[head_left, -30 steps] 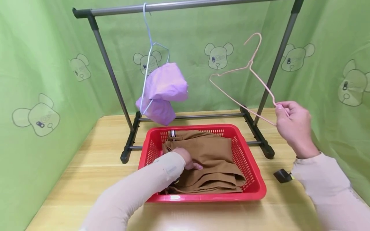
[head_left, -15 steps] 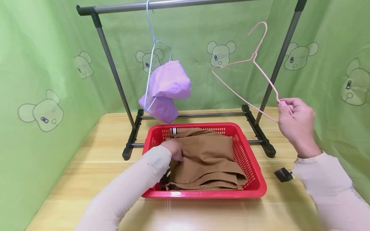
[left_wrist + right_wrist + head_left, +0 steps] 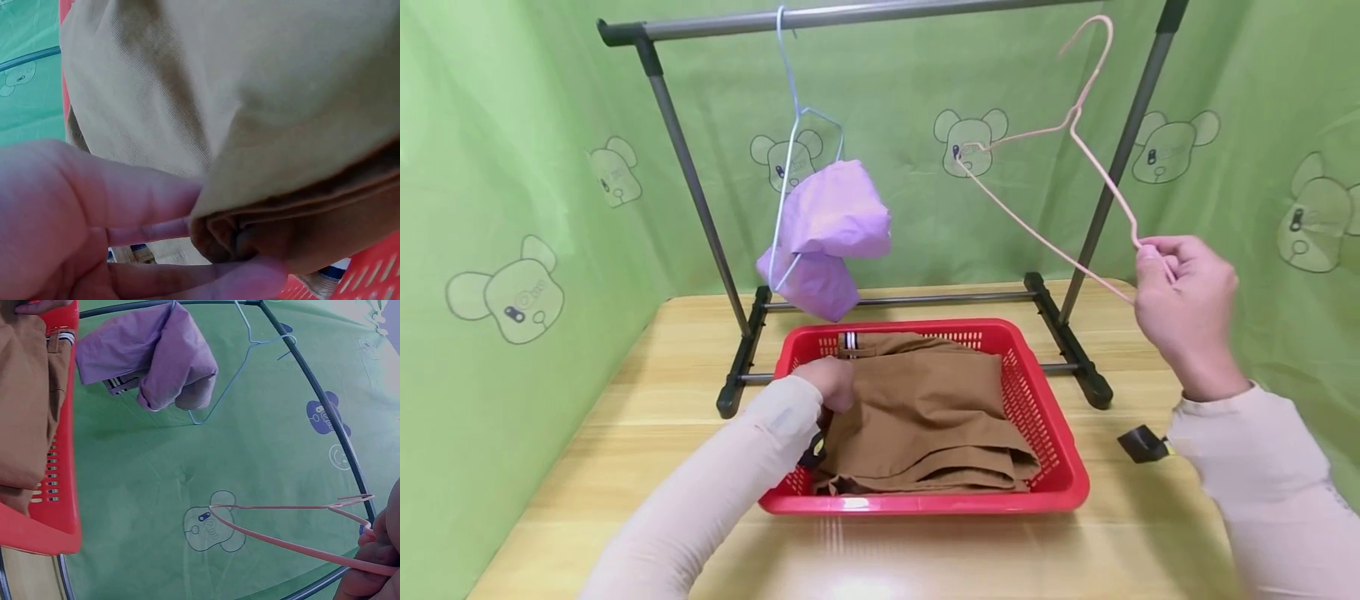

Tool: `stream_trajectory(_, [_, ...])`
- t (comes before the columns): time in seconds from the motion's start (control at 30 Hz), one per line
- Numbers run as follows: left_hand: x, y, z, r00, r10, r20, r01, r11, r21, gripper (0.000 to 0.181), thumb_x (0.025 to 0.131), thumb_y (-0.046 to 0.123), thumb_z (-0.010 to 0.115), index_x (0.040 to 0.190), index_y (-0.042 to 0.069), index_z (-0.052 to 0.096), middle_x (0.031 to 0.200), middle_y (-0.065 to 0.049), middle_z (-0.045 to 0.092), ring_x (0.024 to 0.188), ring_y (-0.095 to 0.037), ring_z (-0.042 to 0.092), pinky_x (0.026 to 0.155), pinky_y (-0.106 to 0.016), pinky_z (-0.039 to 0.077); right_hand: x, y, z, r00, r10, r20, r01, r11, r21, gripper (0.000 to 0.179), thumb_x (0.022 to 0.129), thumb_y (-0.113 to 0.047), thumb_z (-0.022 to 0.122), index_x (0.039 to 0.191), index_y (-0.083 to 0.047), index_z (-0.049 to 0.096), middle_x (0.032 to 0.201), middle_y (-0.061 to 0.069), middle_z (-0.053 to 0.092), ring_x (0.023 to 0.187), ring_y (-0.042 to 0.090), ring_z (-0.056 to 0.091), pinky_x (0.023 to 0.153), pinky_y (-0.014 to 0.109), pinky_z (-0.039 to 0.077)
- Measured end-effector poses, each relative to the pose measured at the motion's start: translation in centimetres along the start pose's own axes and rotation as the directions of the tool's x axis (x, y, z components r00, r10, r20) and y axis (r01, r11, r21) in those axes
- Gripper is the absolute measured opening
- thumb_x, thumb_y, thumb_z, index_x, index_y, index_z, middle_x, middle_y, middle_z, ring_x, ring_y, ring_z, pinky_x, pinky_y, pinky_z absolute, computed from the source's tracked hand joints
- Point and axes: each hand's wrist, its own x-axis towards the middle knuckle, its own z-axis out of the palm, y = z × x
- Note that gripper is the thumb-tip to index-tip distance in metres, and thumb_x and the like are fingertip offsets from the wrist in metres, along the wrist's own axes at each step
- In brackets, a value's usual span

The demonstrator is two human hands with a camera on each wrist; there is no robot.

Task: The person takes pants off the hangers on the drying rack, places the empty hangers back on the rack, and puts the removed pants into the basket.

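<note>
My left hand is inside the red basket, at the left edge of the folded brown trousers. In the left wrist view its thumb lies on top of the trousers' folded edge and the fingers reach below it, pinching the layers. My right hand grips one end of a pink wire hanger, thumb against the wire. That hanger is bare and held up to the right of the basket, its hook near the rack's bar in the head view. A striped waistband shows at the trousers' back left corner.
The red basket stands on a wooden table in front of a metal clothes rack. A folded lilac garment hangs on a blue hanger at the rack's left. Green curtains surround the table.
My left hand has slid left across the trousers to their left edge and now pinches it. My right hand has raised the pink hanger and moved it slightly right.
</note>
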Motion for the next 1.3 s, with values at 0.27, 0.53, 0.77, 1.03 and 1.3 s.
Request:
stream_trajectory(0.27, [0.0,-1.0,0.0,1.000,0.006,-0.008,-0.006,0.999,-0.038,0.017,0.082,0.013,0.060,0.066,0.008,0.057,0.068,-0.009,0.060,0.046,-0.015,0.056,0.043,-0.027,0.047,0.6,-1.1,-0.5,1.000,-0.009,-0.010,0.009,1.000,-0.022,0.026,0.100,-0.018,0.051,0.115,-0.001,0.064,0.065,-0.006,0.050,0.048,0.006,0.037,0.036,0.017,0.026])
stream_trajectory(0.53, [-1.6,-1.9,-1.1,0.991,0.003,-0.134,-0.042,0.957,-0.287,0.021,0.088,0.027,0.072,0.081,0.008,0.067,0.077,-0.005,0.061,0.066,-0.021,0.062,0.051,-0.029,0.051,1.1,-1.7,-1.0,1.000,-0.004,-0.014,0.004,1.000,-0.003,0.020,0.100,-0.017,0.051,0.112,-0.009,0.065,0.067,-0.007,0.052,0.050,0.006,0.039,0.037,0.016,0.028])
stream_trajectory(0.77, [-2.8,-2.7,-1.9,0.949,-0.019,-0.314,-0.093,0.936,-0.340,0.021,0.090,0.030,0.070,0.090,0.010,0.069,0.085,-0.003,0.066,0.087,-0.024,0.061,0.077,-0.037,0.052,1.3,-2.4,-1.2,1.000,-0.009,-0.030,0.009,1.000,0.005,0.022,0.099,-0.016,0.052,0.114,-0.006,0.065,0.069,-0.008,0.053,0.054,0.006,0.040,0.040,0.014,0.029])
stream_trajectory(1.03, [-4.3,-4.7,-2.0,0.883,-0.115,-0.455,-0.125,0.877,-0.465,0.045,0.092,0.034,0.066,0.123,0.001,0.058,0.122,-0.019,0.061,0.119,-0.037,0.052,0.099,-0.049,0.043,1.2,-2.6,-1.6,0.998,-0.016,-0.068,0.019,0.999,0.042,0.018,0.099,-0.015,0.054,0.110,-0.010,0.067,0.067,-0.007,0.052,0.052,0.006,0.039,0.039,0.015,0.027])
stream_trajectory(1.3, [-5.0,-6.9,-1.3,0.907,-0.216,-0.362,-0.041,0.810,-0.585,0.081,0.093,0.035,0.063,0.150,-0.004,0.020,0.150,-0.028,0.029,0.138,-0.044,0.027,0.111,-0.055,0.026,1.7,-3.0,-2.0,0.999,-0.015,-0.048,0.018,0.998,0.052,0.022,0.099,-0.016,0.053,0.115,-0.006,0.065,0.068,-0.005,0.051,0.053,0.007,0.037,0.039,0.015,0.026])
